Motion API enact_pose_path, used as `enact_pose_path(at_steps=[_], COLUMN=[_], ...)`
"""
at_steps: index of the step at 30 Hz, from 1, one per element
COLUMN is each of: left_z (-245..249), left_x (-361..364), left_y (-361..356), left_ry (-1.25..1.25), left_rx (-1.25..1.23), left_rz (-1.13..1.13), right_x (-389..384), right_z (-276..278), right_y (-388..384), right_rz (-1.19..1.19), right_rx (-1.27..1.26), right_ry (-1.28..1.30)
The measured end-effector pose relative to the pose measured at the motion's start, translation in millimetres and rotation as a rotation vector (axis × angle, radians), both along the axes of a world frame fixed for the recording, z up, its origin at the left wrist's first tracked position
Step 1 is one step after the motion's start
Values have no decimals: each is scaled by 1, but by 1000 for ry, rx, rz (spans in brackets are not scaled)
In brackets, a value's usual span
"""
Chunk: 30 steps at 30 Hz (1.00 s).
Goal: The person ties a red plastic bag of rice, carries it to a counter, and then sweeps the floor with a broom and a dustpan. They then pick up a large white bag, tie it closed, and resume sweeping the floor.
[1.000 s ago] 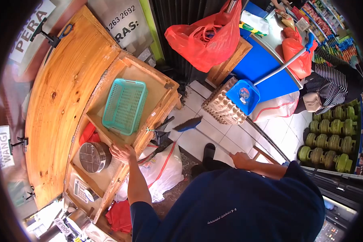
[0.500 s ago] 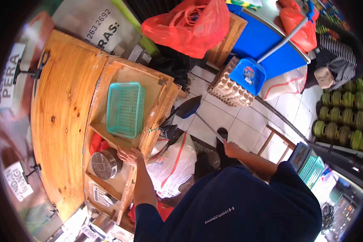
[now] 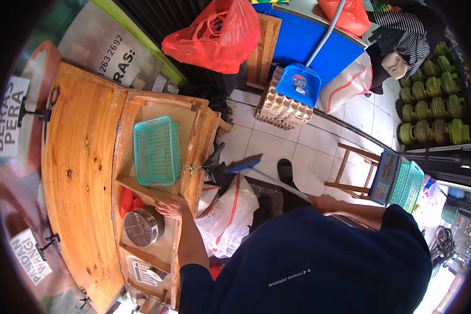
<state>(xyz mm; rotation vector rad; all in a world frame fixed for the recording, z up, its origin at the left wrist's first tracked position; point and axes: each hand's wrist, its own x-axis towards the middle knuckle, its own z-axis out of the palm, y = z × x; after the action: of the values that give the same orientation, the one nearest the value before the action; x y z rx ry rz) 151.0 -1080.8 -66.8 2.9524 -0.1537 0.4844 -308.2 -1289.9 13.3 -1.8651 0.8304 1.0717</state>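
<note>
A broom with a blue and dark head (image 3: pixel 244 164) is low over the tiled floor, its thin handle (image 3: pixel 282 184) running to my right hand (image 3: pixel 323 203), which is closed around it. My left hand (image 3: pixel 170 206) lies with its fingers stretched out on the edge of a wooden drawer box (image 3: pixel 193 149). Just beside that hand, inside the box, stands a round tin (image 3: pixel 144 226). A green plastic basket (image 3: pixel 157 150) sits in the compartment above, and a calculator (image 3: pixel 144 272) in one below.
White sacks (image 3: pixel 227 217) stand beside the box. A blue dustpan (image 3: pixel 299 85) rests on stacked egg trays (image 3: pixel 283 107). At the right are a wooden stool (image 3: pixel 345 186), a blue scale (image 3: pixel 386 177) and green gas cylinders (image 3: pixel 434 107). A person in striped sleeves (image 3: pixel 403 44) is at the back right.
The view has shifted. The broom head is nearer the sacks and my right hand is further right, still on the handle. My left hand stays on the box edge.
</note>
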Motion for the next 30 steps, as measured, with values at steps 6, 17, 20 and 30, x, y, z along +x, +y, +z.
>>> enact_pose_path(at_steps=[6, 17, 20, 30], left_z=[14, 7, 8, 6], left_x=[-7, -2, 0, -2], left_y=[-2, 10, 8, 5], left_ry=[-37, 35, 36, 45], left_rx=[-1, -98, -117, -65], left_rz=[14, 21, 20, 39], right_x=[19, 10, 24, 15], right_z=[-76, 29, 16, -78], right_y=[27, 72, 64, 106], right_rz=[197, -187, -192, -110], right_rx=[-168, -25, -209, -151], right_ry=[-95, -117, -105, -251])
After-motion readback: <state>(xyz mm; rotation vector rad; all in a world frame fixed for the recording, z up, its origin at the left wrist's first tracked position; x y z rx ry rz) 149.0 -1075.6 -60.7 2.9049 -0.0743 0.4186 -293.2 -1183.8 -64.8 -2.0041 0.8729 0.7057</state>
